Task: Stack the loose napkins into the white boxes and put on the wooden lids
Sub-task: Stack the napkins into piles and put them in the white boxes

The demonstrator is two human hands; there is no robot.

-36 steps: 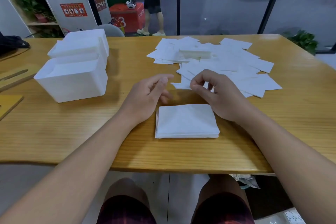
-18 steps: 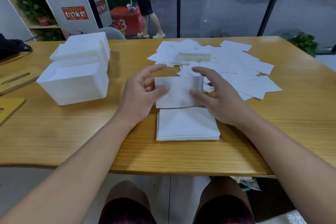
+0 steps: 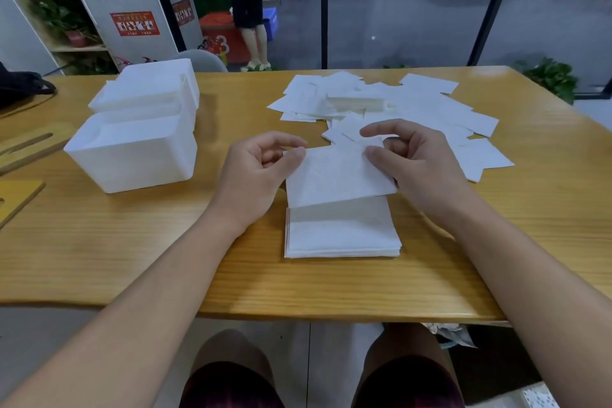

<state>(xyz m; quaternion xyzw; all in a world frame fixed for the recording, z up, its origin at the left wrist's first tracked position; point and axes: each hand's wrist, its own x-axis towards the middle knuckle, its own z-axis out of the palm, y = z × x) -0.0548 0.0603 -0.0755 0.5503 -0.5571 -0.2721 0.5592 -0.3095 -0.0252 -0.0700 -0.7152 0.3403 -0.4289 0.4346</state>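
A single white napkin [image 3: 336, 175] hangs just above a neat stack of napkins [image 3: 342, 232] near the table's front edge. My left hand [image 3: 255, 175] pinches its left edge and my right hand [image 3: 417, 166] pinches its right edge. Loose napkins [image 3: 414, 109] lie spread over the far right half of the table, with a small pile [image 3: 356, 102] among them. Three white boxes stand at the left: the nearest one [image 3: 132, 156] open-topped, another [image 3: 142, 99] behind it, and a third [image 3: 159, 71] at the back. Wooden lids [image 3: 20, 195] lie at the far left edge.
The wooden table [image 3: 132, 258] has bare surface between the boxes and the stack. A second slotted wooden lid [image 3: 29, 146] lies left of the nearest box. A black bag [image 3: 20, 86] sits at the far left. A person [image 3: 246, 3] stands behind the glass wall.
Both hands lifted one napkin from the loose spread and brought it toward me; it now hovers low over the stack, nearer than half a second ago.
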